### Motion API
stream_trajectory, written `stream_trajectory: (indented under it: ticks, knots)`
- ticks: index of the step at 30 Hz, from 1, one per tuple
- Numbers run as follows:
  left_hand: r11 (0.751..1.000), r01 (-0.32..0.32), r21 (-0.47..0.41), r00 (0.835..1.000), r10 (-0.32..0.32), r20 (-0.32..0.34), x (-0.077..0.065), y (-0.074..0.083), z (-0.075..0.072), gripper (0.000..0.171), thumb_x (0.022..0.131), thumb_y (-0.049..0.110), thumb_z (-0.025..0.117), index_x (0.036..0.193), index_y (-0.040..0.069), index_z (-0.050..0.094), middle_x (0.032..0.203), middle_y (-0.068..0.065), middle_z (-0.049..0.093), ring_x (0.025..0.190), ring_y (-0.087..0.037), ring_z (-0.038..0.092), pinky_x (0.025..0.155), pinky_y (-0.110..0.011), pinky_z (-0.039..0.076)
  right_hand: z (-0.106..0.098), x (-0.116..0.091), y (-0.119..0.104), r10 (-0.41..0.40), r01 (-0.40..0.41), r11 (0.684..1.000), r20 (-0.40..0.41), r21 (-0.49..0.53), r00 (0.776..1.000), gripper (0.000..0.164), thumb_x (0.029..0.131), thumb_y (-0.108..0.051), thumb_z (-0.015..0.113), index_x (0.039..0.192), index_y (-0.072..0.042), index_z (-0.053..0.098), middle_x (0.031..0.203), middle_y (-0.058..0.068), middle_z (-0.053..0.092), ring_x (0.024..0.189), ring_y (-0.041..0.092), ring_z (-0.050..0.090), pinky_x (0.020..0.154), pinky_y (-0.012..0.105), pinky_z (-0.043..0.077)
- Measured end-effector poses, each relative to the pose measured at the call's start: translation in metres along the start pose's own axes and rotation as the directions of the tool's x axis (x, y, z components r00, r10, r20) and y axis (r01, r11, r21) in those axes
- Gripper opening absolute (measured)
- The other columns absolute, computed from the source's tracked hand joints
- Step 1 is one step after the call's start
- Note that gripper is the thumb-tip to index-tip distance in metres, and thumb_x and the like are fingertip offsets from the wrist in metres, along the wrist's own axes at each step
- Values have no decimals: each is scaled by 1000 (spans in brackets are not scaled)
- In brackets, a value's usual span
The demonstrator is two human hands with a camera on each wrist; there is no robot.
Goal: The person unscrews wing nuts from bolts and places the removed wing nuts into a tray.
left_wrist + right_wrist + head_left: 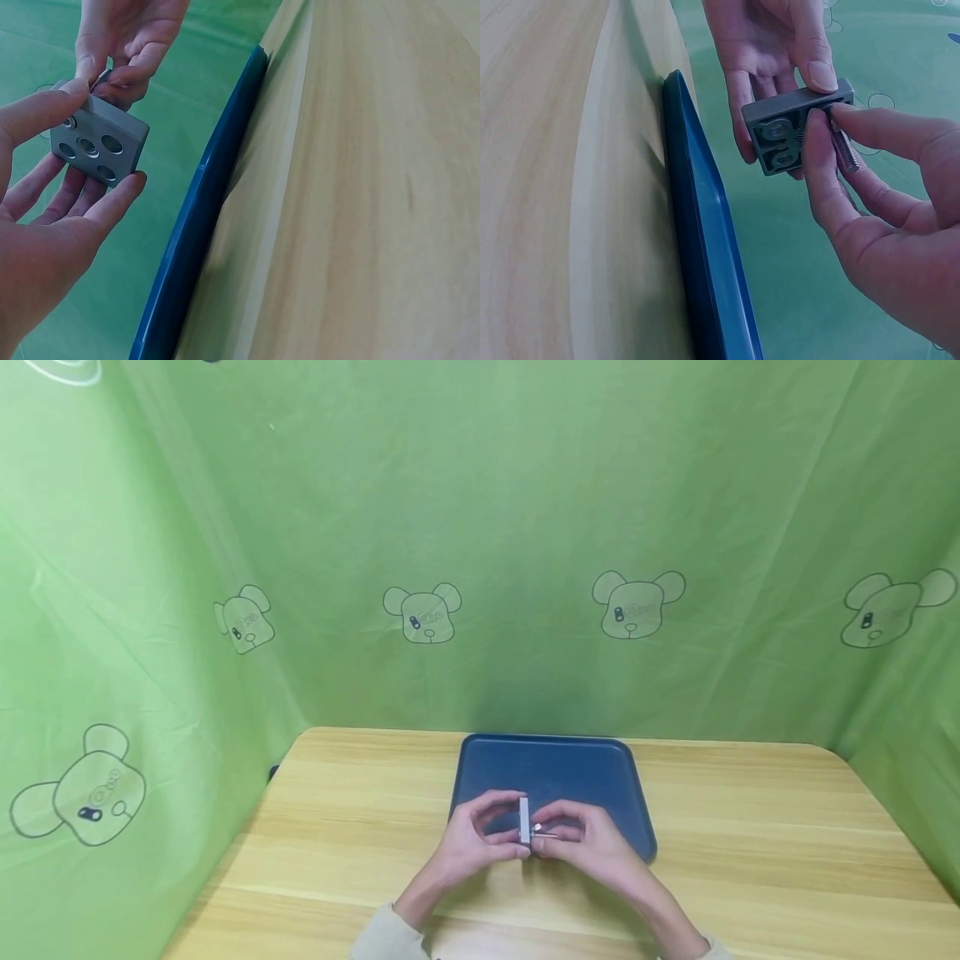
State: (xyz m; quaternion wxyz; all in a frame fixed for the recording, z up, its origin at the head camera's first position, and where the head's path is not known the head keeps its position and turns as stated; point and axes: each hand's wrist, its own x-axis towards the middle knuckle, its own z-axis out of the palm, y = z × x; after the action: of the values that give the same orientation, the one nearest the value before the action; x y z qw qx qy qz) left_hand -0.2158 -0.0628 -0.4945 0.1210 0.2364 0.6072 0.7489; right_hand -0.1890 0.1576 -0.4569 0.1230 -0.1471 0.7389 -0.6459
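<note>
Over the blue tray (540,764), both hands meet at a grey, square-faced metal block (101,139) with several round holes, one of them threaded. My left hand (472,835) grips the block by its edges, thumb on one side and fingertips on the opposite one. Its other face has recessed, rounded grooves in the right wrist view. A threaded bolt (846,150) sticks out from that grooved side. My right hand (600,843) pinches the bolt with thumb and forefinger close to the block. The fingertips hide where bolt and block meet.
The tray lies on a light wooden table (360,827), towards its back edge. Green curtains (517,527) printed with bear heads stand behind the table and at both sides.
</note>
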Motion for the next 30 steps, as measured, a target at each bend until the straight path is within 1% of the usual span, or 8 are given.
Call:
stream_trajectory:
  ticks: [2,5,9,14,18,23,25,30]
  knots:
    - [1000,-3,-8,1000,3,1,0,0,0,70,75,-19,77,140,-7,54,140,-17,56,138,-50,44,107,-45,53,0,0,1,-2,2,1000,0,7,1000,38,88,-8,80,118,7,64,110,19,71,99,29,74,83,30,65]
    - [1000,-6,-14,1000,6,2,0,0,0,69,75,-19,77,139,-5,56,140,-17,55,138,-52,42,107,-45,53,0,0,2,-2,2,1000,4,24,1000,35,88,-6,79,117,8,64,113,20,68,99,32,74,85,40,66]
    - [1000,-9,-11,1000,9,0,0,1,0,69,74,-19,77,138,-2,58,140,-17,55,138,-52,42,107,-44,54,0,0,2,-28,27,999,23,39,999,30,89,-3,77,113,8,63,115,23,64,98,33,74,86,50,64]
    - [1000,-10,-2,1000,10,-4,0,0,0,69,75,-19,77,138,-4,57,140,-17,55,138,-52,43,106,-45,54,0,0,3,-60,59,998,39,34,997,25,90,-3,76,110,7,63,115,23,62,98,31,74,85,46,65]
    - [1000,-10,-2,1000,10,1,1,-1,0,70,75,-19,77,140,-9,52,141,-18,55,138,-50,43,107,-45,54,1,1,5,-63,62,997,40,36,997,23,95,-7,72,109,8,63,109,22,65,94,31,74,84,49,65]
    - [1000,-6,10,1000,6,3,0,-1,1,70,74,-18,78,139,-5,56,140,-17,56,136,-45,48,107,-46,54,0,3,8,-71,70,997,46,32,996,23,102,-14,63,108,9,62,100,22,69,90,33,73,83,53,64]
    - [1000,-5,8,1000,5,5,0,0,1,70,73,-19,78,139,-4,56,140,-17,56,136,-45,48,107,-46,54,-1,3,8,-78,77,997,47,20,996,24,103,-15,62,106,8,63,100,22,70,90,33,73,82,52,64]
    - [1000,1,5,1000,-1,3,0,0,2,72,73,-20,77,140,-10,52,140,-16,56,136,-43,49,107,-44,54,-2,3,8,-90,90,996,48,3,995,22,101,-14,64,104,8,64,102,22,71,92,29,74,82,46,66]
